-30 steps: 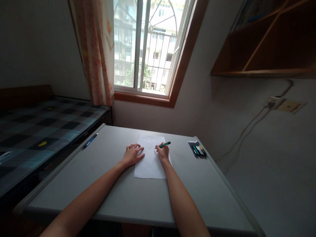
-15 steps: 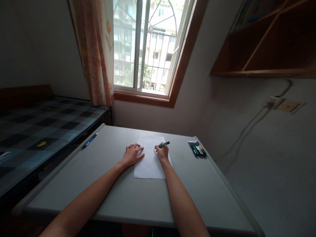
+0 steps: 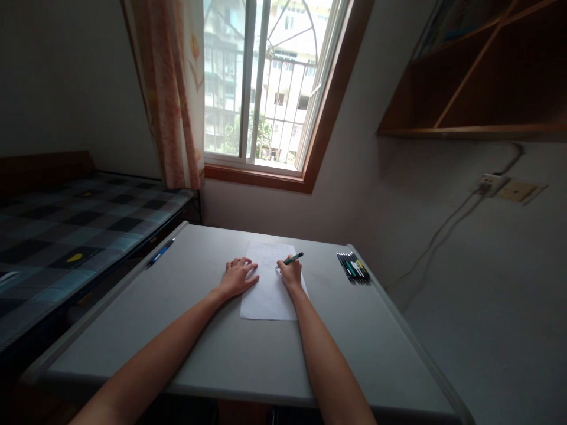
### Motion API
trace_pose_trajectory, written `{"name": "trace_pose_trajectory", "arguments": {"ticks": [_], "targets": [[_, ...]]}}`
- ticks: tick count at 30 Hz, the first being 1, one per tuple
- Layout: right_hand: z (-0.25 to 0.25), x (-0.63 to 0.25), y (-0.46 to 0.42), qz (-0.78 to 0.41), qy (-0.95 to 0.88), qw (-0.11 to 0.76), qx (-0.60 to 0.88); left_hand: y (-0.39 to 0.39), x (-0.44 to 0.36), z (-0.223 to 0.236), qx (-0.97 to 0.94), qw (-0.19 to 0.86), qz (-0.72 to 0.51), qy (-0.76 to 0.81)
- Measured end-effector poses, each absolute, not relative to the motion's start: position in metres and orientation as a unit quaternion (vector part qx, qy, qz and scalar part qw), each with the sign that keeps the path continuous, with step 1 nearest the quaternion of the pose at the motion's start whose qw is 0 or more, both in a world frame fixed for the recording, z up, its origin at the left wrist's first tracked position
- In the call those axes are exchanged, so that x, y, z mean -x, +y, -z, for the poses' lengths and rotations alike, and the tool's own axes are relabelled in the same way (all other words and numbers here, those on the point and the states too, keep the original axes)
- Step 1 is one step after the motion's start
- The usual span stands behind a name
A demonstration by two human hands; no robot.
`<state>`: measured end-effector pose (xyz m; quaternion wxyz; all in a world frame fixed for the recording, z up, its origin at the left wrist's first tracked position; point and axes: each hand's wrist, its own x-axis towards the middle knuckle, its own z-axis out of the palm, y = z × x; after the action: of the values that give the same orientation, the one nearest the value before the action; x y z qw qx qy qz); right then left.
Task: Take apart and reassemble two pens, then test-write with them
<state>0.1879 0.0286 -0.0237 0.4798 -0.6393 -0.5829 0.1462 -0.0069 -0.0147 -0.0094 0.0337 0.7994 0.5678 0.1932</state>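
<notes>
A white sheet of paper (image 3: 267, 298) lies on the table in front of me, with faint marks on its upper part that are too small to read. My left hand (image 3: 239, 277) rests with spread fingers across the sheet's left edge, partly on the table. In my right hand (image 3: 291, 273) is a dark green pen (image 3: 294, 258), gripped between the fingers. Its tip points down and left at the middle of the paper, and its back end sticks out to the upper right. The right forearm covers the sheet's lower right corner.
On the light grey table (image 3: 199, 342), several dark pens (image 3: 353, 268) lie in a row near the right edge. A blue pen (image 3: 160, 252) lies by the left edge. A bed (image 3: 119, 224) stands to the left, a window (image 3: 266, 88) ahead, and a wooden shelf (image 3: 469, 127) hangs at upper right.
My right hand and the pen have shifted very slightly to the left on the paper. My left hand stays in place.
</notes>
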Motion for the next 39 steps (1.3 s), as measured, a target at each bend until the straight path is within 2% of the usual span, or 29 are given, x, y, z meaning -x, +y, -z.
{"name": "trace_pose_trajectory", "arguments": {"ticks": [13,39], "targets": [[0.0198,-0.1898,0.0292,-0.170,-0.536,0.491,0.665,-0.0145,0.0075,0.0092,-0.799,0.036,-0.188,0.570],[0.0260,-0.1882,0.0293,-0.129,-0.575,0.485,0.646,-0.0134,0.0077,0.0107,-0.801,0.028,-0.192,0.566]]}}
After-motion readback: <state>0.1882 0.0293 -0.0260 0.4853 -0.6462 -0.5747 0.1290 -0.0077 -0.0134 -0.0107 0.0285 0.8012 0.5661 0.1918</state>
